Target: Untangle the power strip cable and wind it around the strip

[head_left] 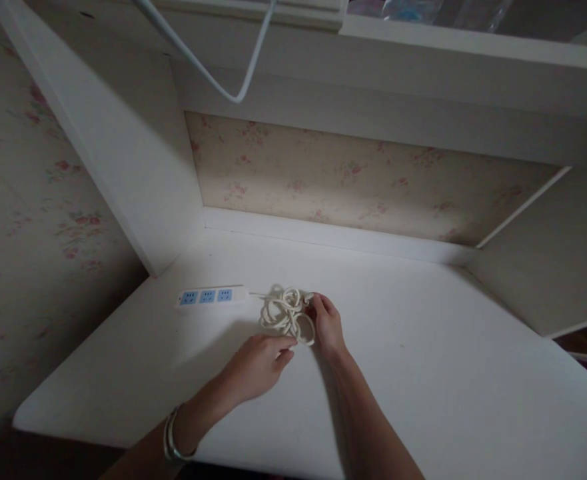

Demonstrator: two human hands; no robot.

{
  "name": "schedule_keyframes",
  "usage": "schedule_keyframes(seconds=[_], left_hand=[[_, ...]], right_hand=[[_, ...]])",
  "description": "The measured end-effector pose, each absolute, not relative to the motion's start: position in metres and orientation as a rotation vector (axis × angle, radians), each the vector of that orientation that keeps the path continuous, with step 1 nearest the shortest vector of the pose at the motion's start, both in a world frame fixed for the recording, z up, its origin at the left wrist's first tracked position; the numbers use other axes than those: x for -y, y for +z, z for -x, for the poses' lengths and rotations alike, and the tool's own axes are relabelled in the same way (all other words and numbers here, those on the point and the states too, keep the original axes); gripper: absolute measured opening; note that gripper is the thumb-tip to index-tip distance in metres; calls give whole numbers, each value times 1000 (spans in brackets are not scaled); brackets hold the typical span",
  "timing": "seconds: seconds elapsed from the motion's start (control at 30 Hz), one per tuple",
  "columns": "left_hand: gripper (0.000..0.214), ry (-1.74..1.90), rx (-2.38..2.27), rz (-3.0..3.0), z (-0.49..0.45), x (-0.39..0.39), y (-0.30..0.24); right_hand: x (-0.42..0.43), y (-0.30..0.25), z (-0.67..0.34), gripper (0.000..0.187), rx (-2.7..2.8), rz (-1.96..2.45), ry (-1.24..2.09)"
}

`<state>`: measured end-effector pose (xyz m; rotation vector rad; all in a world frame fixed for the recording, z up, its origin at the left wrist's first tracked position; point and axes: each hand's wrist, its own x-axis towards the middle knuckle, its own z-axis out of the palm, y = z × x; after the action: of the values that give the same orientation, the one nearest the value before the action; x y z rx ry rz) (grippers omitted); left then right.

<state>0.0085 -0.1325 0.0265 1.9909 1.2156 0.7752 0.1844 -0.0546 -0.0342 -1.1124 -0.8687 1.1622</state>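
A white power strip with three blue socket faces lies on the white desktop, left of my hands. Its cream cord sits in a loose, tangled coil to the right of it. The fingers of my right hand are closed on the plug at the coil's right side. At the near edge of the coil is my left hand, palm down, with a gap between thumb and forefinger. Its fingertips reach the lowest loop; I cannot tell whether they press on it.
The white desktop runs between side panels, with a floral wall behind. Above hangs a white shelf bearing clear plastic packages. A bent pale rod juts down at the top left.
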Motion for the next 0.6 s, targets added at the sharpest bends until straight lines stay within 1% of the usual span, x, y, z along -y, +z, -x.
schedule_keyframes(seconds=[0.1,0.17,0.23,0.4,0.5,0.6], left_hand=[[27,935,-1370,-1915,3,104,35],[31,1085,-1484,-1810,7,82,36],[34,1171,-1516,-1703,8,65,33],[45,1127,-1392,-1416,2,58,19],[43,1162,-1278,-1403,-1,64,18],[40,1178,-1295,-1410,-2,69,20]], right_hand=[[56,-30,-183,37,800,1108,1193],[59,-27,-183,40,844,1093,1198],[63,-22,-185,42,946,1100,1133],[74,-8,-187,35,1203,1020,1038],[78,-4,-184,33,1254,967,1058],[78,-7,-179,36,1145,983,1112]])
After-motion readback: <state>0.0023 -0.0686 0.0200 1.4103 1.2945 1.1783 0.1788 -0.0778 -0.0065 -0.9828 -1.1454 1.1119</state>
